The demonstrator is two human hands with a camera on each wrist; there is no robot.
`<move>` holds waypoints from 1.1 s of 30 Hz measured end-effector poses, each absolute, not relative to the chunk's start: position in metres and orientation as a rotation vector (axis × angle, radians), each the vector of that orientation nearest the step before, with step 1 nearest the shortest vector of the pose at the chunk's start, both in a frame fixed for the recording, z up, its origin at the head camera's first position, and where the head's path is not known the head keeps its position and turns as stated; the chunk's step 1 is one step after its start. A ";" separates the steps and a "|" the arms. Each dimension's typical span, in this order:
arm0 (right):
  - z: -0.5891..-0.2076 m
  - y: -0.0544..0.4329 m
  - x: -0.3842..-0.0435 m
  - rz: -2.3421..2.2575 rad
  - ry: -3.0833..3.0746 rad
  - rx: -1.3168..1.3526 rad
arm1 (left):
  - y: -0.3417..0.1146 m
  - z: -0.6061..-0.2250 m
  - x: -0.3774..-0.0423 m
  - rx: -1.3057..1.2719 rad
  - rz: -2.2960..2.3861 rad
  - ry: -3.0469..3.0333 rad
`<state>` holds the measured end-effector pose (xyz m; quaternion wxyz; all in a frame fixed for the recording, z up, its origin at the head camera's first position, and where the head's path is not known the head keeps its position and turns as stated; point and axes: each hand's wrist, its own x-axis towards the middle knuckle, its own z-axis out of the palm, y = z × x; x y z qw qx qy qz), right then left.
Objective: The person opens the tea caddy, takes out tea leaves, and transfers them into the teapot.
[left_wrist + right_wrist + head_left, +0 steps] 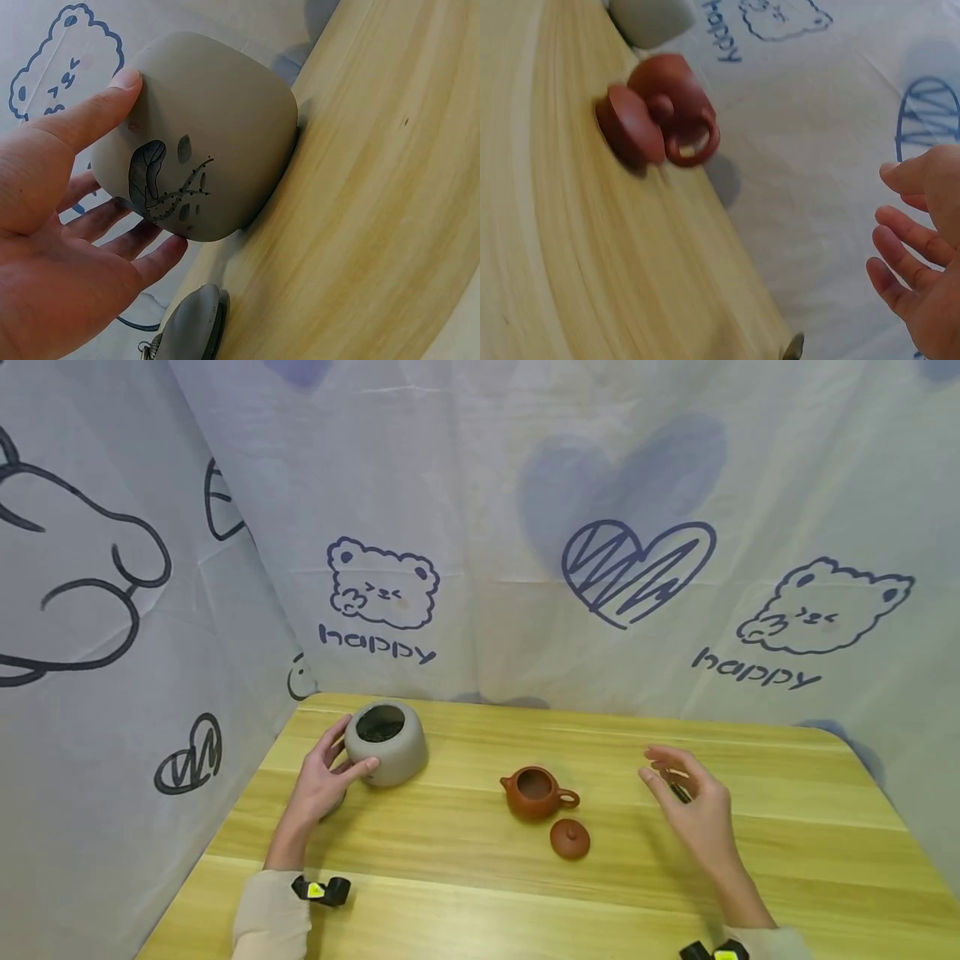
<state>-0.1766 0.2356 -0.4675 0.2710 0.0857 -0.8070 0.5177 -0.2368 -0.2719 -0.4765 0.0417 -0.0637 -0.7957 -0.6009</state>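
Note:
My left hand [321,781] grips a round grey tea jar [401,764] at the far left of the table, thumb on its near side and fingers along its left. Dark contents, perhaps tea leaves, show through its open mouth. A lotus-like picture decorates the jar's side [217,112] in the left wrist view. My right hand [693,802] hovers over the right side, fingers loosely bent and holding nothing, as the right wrist view also shows. Nearest to it, a small dark object [680,792] shows partly behind its fingers; its kind is hidden.
Mid-table stands a reddish-brown clay teapot [531,802], uncovered, spout leftward and handle rightward. Its knobbed lid [570,840] lies just in front. A grey lid with a metal ring fitting [187,326] lies beside the jar. Printed cloth [480,527] hangs behind the wooden table [450,902].

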 end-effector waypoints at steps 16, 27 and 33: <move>-0.509 0.292 -0.185 1.316 -2.312 -0.119 | -0.272 -0.480 -0.235 -0.152 -1.818 -2.457; -0.526 0.314 -0.184 1.240 -2.412 -0.078 | -0.270 -0.478 -0.236 -0.159 -1.818 -2.447; -0.530 0.315 -0.185 1.211 -2.554 -0.053 | -0.271 -0.478 -0.236 -0.152 -1.814 -2.449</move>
